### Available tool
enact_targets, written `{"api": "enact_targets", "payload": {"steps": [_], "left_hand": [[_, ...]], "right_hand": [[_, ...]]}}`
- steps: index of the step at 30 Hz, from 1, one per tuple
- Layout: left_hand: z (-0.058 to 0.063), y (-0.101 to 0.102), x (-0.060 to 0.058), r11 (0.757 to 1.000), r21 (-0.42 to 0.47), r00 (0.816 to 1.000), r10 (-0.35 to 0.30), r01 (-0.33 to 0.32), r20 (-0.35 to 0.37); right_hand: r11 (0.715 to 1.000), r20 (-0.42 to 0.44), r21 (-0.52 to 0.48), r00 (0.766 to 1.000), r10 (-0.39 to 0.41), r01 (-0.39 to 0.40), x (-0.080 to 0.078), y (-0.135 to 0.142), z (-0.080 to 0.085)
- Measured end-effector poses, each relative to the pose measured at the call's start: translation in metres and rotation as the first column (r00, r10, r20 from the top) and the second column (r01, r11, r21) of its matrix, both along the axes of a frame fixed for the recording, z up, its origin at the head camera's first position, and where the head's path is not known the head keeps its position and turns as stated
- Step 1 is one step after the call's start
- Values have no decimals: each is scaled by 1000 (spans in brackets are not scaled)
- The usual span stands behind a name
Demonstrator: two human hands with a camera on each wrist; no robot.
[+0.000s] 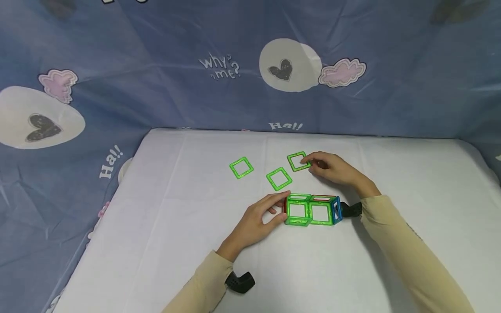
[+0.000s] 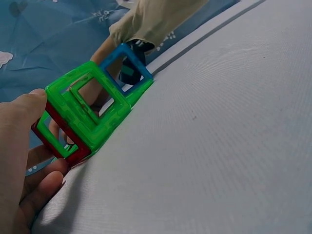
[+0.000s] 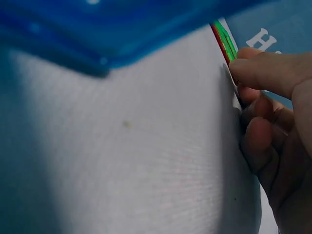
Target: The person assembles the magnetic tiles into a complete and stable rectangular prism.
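Magnetic tiles form a low block (image 1: 309,211) of mostly green square frames on the white cloth, with a red frame (image 2: 68,127) at its left end and a blue frame (image 2: 141,64) at its right. My left hand (image 1: 254,221) grips the left end, fingers at the back corner and thumb at the front. Behind the block, my right hand (image 1: 332,167) pinches the near-right corner of a flat green square tile (image 1: 290,164) between thumb and index finger. In the right wrist view, a red edge shows beneath the green tile (image 3: 224,39).
Two loose green square tiles lie flat left of the pinched one, a nearer tile (image 1: 274,171) and a farther tile (image 1: 237,161). A blue patterned cloth (image 1: 176,87) rises behind the white surface (image 1: 156,208). Each wrist carries a black device (image 1: 240,282).
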State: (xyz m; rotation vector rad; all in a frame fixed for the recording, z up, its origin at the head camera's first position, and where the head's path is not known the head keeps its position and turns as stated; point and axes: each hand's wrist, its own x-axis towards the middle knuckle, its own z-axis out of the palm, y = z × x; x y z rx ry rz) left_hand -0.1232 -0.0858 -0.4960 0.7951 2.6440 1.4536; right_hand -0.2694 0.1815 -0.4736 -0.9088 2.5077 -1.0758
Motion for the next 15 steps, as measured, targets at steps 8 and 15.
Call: {"api": "enact_targets", "payload": {"steps": [8, 15], "left_hand": [[-1, 0, 1, 1000, -13, 1000, -5, 5, 7], [1, -1, 0, 1000, -12, 1000, -1, 1, 11]], "right_hand": [[998, 14, 15, 998, -62, 61, 3, 1, -3], [995, 16, 24, 995, -98, 97, 1, -3, -3]]}}
